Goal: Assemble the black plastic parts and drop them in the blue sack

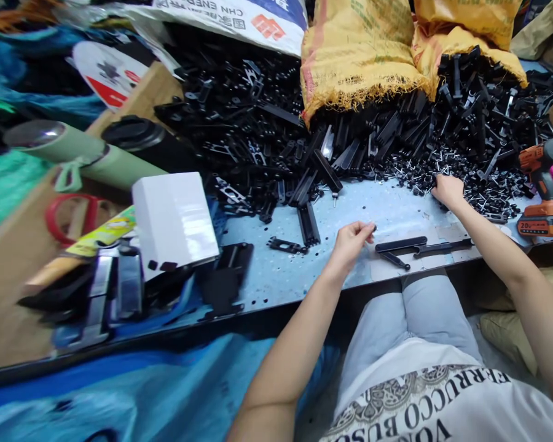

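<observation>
My left hand (pixel 350 240) is over the front of the blue worktop, thumb and fingers pinched on a small dark piece whose kind I cannot make out. My right hand (pixel 450 190) reaches to the edge of a heap of small black-and-silver screws (pixel 417 175). Its fingers are closed and their tips are hidden against the heap, so whatever they hold does not show. Between the hands, near the front edge, lie a long black bar (pixel 402 244), a short black arm with a round end (pixel 395 260) and a dark wrench-like piece (pixel 442 247).
Long black metal parts (pixel 276 147) are heaped at the back under yellow woven sacks (pixel 362 55). An orange cordless drill (pixel 544 190) stands at the right. Leftward are a white box (pixel 177 221), red-handled scissors (pixel 69 218), a green bottle (pixel 96 156) and a black flat plate (pixel 225 279).
</observation>
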`<move>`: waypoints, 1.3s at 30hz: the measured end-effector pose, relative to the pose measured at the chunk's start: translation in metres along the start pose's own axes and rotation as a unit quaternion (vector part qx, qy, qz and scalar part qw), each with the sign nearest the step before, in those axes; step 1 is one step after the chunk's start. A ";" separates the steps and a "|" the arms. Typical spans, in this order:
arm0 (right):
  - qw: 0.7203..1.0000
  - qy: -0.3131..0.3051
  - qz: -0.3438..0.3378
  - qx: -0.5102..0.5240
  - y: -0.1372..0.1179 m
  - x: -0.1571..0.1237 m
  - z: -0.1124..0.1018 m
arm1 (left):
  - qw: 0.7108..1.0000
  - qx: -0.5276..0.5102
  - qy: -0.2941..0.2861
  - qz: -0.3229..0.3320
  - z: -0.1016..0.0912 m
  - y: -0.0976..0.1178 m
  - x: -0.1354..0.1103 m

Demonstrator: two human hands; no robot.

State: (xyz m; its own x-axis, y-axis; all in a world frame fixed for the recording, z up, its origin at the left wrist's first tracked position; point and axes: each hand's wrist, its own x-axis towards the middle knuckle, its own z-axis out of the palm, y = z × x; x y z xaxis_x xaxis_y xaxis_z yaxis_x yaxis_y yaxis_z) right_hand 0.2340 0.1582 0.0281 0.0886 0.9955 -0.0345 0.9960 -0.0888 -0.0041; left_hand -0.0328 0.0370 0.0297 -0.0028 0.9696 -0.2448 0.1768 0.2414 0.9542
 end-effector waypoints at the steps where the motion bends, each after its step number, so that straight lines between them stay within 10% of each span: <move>1: 1.000 0.010 0.004 0.009 -0.001 -0.002 0.000 | 0.998 -0.048 -0.018 -0.036 -0.005 -0.007 -0.011; 8: 0.969 0.110 -0.118 0.188 0.018 -0.041 -0.014 | 0.992 -0.091 -0.026 -0.086 -0.002 -0.025 -0.026; 15: 0.924 -0.012 -0.239 0.300 0.021 -0.100 -0.036 | 0.999 0.040 0.018 0.013 0.002 -0.026 -0.021; 26: 0.918 -0.086 -0.374 0.099 -0.003 -0.121 -0.045 | 0.990 0.137 0.019 0.035 0.009 -0.049 -0.015; 31: 0.908 -0.100 -0.405 0.048 -0.006 -0.120 -0.043 | 0.911 0.336 0.061 0.232 0.018 -0.038 -0.031; 34: 0.907 -0.096 -0.407 0.061 -0.003 -0.114 -0.037 | 0.846 0.408 -0.013 0.343 0.033 -0.029 -0.034; 39: 0.877 -0.034 -0.443 0.184 0.017 -0.122 -0.008 | 0.789 0.486 -0.112 0.359 0.067 -0.019 -0.027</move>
State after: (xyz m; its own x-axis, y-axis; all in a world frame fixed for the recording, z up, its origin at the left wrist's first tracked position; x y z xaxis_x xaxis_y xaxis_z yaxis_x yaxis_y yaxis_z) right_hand 0.2400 0.0355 0.0404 -0.7319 0.6760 0.0862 0.6029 0.7013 -0.3805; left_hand 0.0297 0.0032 0.0066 0.5961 0.7845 0.1712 0.7256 -0.6176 0.3033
